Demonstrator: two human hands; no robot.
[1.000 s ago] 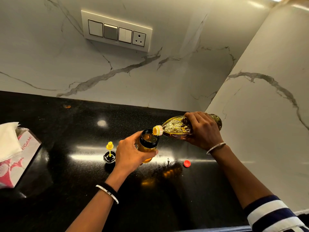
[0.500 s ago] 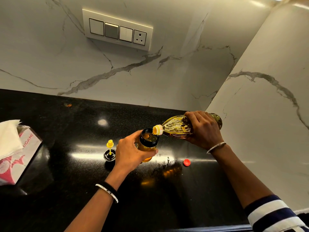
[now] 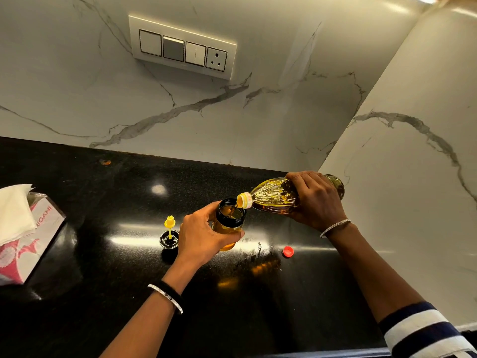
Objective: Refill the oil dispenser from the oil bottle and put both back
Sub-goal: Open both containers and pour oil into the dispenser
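The oil dispenser, a small amber jar with a black open rim, stands on the black counter, gripped around its side by my left hand. My right hand grips the clear oil bottle, tipped nearly level, its yellow neck over the dispenser's mouth. A thin stream of golden oil runs into the jar. The dispenser's black lid with a yellow spout sits on the counter left of my left hand. The bottle's red cap lies on the counter to the right.
A pink and white tissue box sits at the counter's left edge. Marble walls meet in a corner behind the bottle, with a switch panel on the back wall. The counter's front edge runs along the bottom.
Both hands have held their places. The bottle's neck has dipped slightly lower over the dispenser's mouth, and oil is flowing in.
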